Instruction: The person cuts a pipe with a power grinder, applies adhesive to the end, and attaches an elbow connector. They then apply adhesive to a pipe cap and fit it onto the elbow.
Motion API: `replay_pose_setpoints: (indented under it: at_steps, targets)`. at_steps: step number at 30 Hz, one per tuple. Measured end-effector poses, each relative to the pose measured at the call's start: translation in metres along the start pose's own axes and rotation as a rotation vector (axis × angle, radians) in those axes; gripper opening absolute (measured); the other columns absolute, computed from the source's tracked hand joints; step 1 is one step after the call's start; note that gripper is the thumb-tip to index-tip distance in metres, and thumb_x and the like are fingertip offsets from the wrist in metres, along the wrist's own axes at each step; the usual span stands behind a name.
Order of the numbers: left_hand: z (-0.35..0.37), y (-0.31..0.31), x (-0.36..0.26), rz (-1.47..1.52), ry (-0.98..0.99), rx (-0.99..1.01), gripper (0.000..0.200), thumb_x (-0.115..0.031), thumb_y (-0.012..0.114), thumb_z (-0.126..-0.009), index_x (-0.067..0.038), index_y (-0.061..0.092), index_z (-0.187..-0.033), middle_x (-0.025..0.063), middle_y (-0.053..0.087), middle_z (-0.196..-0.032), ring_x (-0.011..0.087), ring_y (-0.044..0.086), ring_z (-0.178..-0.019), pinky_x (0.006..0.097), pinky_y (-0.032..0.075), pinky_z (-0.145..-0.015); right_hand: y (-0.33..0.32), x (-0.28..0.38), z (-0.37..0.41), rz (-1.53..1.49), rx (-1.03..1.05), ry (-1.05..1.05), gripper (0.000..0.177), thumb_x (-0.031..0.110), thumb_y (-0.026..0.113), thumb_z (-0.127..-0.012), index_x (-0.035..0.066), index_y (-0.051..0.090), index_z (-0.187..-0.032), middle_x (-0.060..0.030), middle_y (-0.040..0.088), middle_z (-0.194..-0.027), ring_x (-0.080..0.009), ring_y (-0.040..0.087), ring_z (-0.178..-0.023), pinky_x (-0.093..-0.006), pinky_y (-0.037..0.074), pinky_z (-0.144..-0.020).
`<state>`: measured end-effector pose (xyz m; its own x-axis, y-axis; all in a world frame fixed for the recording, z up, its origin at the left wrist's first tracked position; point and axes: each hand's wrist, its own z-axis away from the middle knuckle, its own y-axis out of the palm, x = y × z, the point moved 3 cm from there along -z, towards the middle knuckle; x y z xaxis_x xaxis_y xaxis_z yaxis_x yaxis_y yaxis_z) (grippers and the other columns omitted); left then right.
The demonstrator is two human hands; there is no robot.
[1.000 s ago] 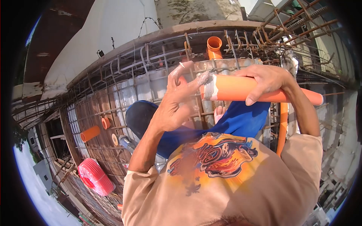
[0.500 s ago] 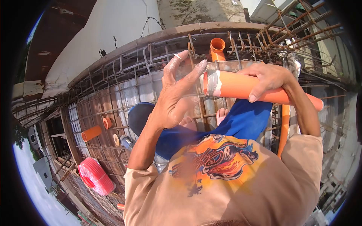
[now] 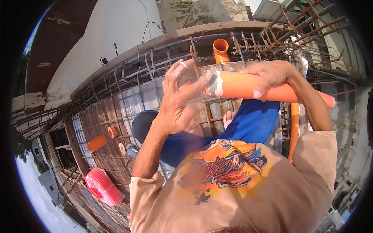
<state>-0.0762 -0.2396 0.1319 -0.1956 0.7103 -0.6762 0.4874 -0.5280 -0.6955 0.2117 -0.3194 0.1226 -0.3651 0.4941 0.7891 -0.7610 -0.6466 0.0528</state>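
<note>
My right hand [image 3: 274, 77] is wrapped around an orange plastic pipe [image 3: 241, 86], which lies across in front of me above my knees. The pipe's left end carries a band of grey, smeared coating [image 3: 212, 84] with a white edge. My left hand [image 3: 176, 103] is at that end, its thumb against the grey band and its fingers stretched apart. Whitish residue covers the left fingertips, and a white strip sits on one finger. Behind the pipe, an orange pipe fitting [image 3: 221, 47] stands with its round mouth facing up.
A rebar grid [image 3: 128, 97] spreads over the boards beneath me, with bent bars rising at the far edge. To the left lie an orange pipe piece [image 3: 97, 144], a shorter one [image 3: 112, 132] and a pink-red coil of corrugated tubing [image 3: 105, 187]. Another orange pipe [image 3: 294, 132] runs at the right.
My left thumb has come onto the grey band at the pipe's end. The pipe has turned slightly and its left end sits a little further left; my right hand still grips it.
</note>
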Motion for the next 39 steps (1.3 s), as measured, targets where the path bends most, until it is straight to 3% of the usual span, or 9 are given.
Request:
replay_pose_setpoints:
  at_steps: [8,13,20,22,25,31,33,35,39]
  targets:
    - [0.005,-0.005,-0.003,-0.699,0.401,-0.152,0.062,-0.021,0.071,-0.073,-0.037,0.068,-0.133,0.0044,0.039,-0.155,0.0418,0.036,-0.142,0.0641,0.022,-0.110,-0.017,-0.012,-0.019,-0.013,0.084,-0.045,0.074,0.040,0.081,-0.071,-0.004,0.061,-0.127,-0.0119,0.067,-0.096,-0.0221,0.068,-0.082,-0.0337,0.056,-0.070]
    - [0.029,-0.004,0.020,-0.809,0.272,0.035,0.059,-0.017,0.069,-0.076,-0.034,0.068,-0.133,0.0033,0.034,-0.157,0.0392,0.028,-0.146,0.0640,0.022,-0.109,-0.021,-0.014,-0.025,-0.056,0.103,-0.033,0.077,0.040,0.082,-0.068,-0.005,0.061,-0.127,-0.0115,0.067,-0.093,-0.0210,0.068,-0.078,-0.0322,0.056,-0.067]
    - [0.005,-0.041,0.000,-0.829,0.152,-0.132,0.069,-0.014,0.069,-0.080,-0.029,0.057,-0.146,0.0093,0.034,-0.158,0.0368,0.030,-0.146,0.0571,0.025,-0.112,-0.011,-0.004,-0.012,-0.280,0.038,-0.046,0.082,0.041,0.083,-0.065,-0.005,0.060,-0.128,-0.0110,0.067,-0.088,-0.0195,0.068,-0.071,-0.0301,0.056,-0.062]
    - [0.008,-0.083,0.028,-0.777,-0.167,-0.187,0.071,-0.014,0.066,-0.082,-0.030,0.051,-0.150,0.0108,0.039,-0.156,0.0352,0.033,-0.145,0.0555,0.024,-0.115,-0.003,0.002,0.000,-0.358,-0.012,-0.068,0.083,0.041,0.084,-0.065,-0.006,0.060,-0.129,-0.0109,0.068,-0.087,-0.0191,0.068,-0.070,-0.0295,0.056,-0.061]
    - [0.063,-0.111,0.119,-0.282,-0.563,-0.234,0.068,-0.016,0.057,-0.087,-0.020,0.045,-0.154,0.0186,0.054,-0.143,0.0324,0.058,-0.125,0.0415,0.047,-0.106,0.001,0.001,0.016,-0.250,-0.263,-0.179,0.086,0.042,0.087,-0.061,-0.005,0.061,-0.129,-0.0067,0.067,-0.095,-0.0148,0.066,-0.078,-0.0264,0.054,-0.067]
    - [0.221,0.060,0.211,0.875,-1.207,-0.235,0.075,-0.014,0.062,-0.088,-0.012,0.035,-0.159,0.0159,0.069,-0.109,0.0191,0.066,-0.086,0.0315,0.053,-0.078,-0.017,-0.002,0.048,-0.008,-0.573,-0.163,0.083,0.041,0.085,-0.063,-0.005,0.061,-0.127,-0.0068,0.067,-0.095,-0.0151,0.067,-0.078,-0.0269,0.055,-0.066]
    - [0.232,0.117,0.213,1.066,-1.297,-0.285,0.078,-0.013,0.061,-0.090,-0.015,0.028,-0.161,0.0110,0.069,-0.096,0.0170,0.063,-0.073,0.0294,0.051,-0.066,-0.022,-0.001,0.050,0.047,-0.635,-0.144,0.081,0.041,0.085,-0.064,-0.005,0.061,-0.127,-0.0068,0.067,-0.094,-0.0152,0.067,-0.078,-0.0271,0.055,-0.066]
    - [0.232,0.152,0.216,0.794,-1.132,-0.195,0.088,-0.011,0.061,-0.088,-0.017,0.017,-0.164,0.0085,0.067,-0.086,0.0146,0.060,-0.065,0.0273,0.048,-0.058,-0.025,0.000,0.052,0.088,-0.676,-0.128,0.080,0.041,0.084,-0.065,-0.004,0.061,-0.127,-0.0068,0.067,-0.094,-0.0153,0.067,-0.078,-0.0273,0.055,-0.066]
    - [0.191,0.160,0.213,0.817,-1.204,-0.176,0.087,-0.011,0.059,-0.084,-0.015,0.021,-0.163,0.0135,0.068,-0.089,0.0190,0.066,-0.078,0.0333,0.054,-0.075,-0.026,0.001,0.054,0.145,-0.735,-0.109,0.078,0.041,0.083,-0.067,-0.004,0.061,-0.126,-0.0069,0.067,-0.094,-0.0154,0.067,-0.078,-0.0276,0.055,-0.066]
